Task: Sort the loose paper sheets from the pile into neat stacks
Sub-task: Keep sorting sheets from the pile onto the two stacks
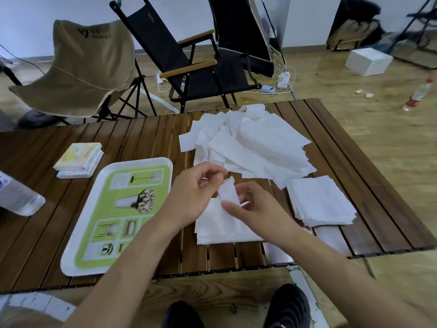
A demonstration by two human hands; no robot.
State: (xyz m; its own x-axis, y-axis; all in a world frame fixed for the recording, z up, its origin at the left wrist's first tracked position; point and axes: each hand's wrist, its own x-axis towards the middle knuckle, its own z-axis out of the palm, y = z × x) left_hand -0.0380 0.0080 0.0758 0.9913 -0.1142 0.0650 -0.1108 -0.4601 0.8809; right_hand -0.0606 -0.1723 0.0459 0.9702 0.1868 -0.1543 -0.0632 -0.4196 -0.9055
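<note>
One slatted wooden table point(146, 136) carries one loose pile point(250, 143) of white paper sheets at its far centre. Two neat stacks are present: one stack point(321, 202) to the right, one stack point(220, 228) below the hands. The left hand point(194, 192) and right hand point(255, 204) together pinch one small sheet point(228, 192) above the near stack, fingers pressed on its edges. One tray point(163, 162), two card packs point(79, 159) and one bottle point(16, 197) lie left.
</note>
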